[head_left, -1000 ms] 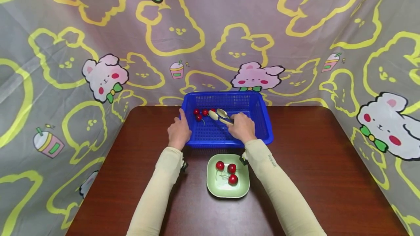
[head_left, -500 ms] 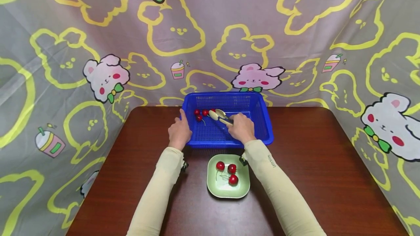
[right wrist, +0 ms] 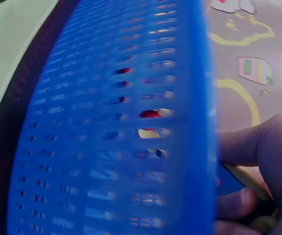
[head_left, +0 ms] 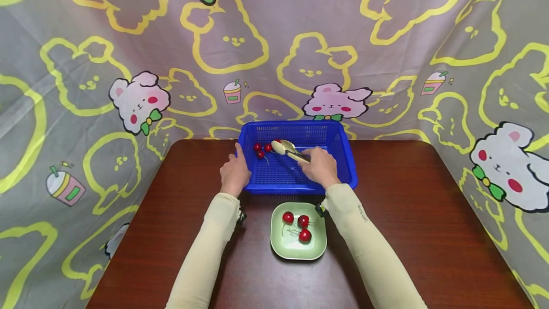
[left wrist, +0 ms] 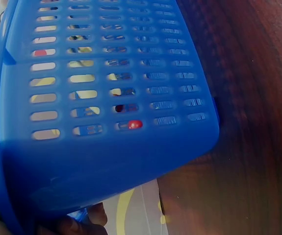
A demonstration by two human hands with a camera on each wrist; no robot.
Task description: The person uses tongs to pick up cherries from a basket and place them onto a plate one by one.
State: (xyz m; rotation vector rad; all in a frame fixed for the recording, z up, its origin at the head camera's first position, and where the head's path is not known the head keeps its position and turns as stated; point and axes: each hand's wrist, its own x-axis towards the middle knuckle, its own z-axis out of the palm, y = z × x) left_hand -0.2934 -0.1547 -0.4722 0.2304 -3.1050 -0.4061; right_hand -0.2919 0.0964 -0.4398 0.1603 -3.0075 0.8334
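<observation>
My left hand (head_left: pixel 235 174) grips the left rim of a blue plastic basket (head_left: pixel 274 186), its index finger lying along the edge. In the left wrist view, fingertips (left wrist: pixel 97 215) curl at the rim. My right hand (head_left: pixel 319 166) reaches over the near side and holds tongs (head_left: pixel 296 154) with cream tips, angled down into the basket. Several red cherries (head_left: pixel 260 154) lie at the basket's left end. Another cherry is partly hidden behind the tong tips, and I cannot tell if they pinch it. Through the slots in the right wrist view, a red cherry (right wrist: pixel 149 114) shows near a tip.
In front of the basket, a pale green square dish (head_left: pixel 299 253) holds three cherries with stems between my forearms. Both stand on a dark brown wooden table (head_left: pixel 399 204). A patterned cloth (head_left: pixel 274 37) rises behind and at both sides.
My right hand has shifted slightly to the right and turned a little. The tongs' tips have come closer together. The left hand and the dish stay where they were.
</observation>
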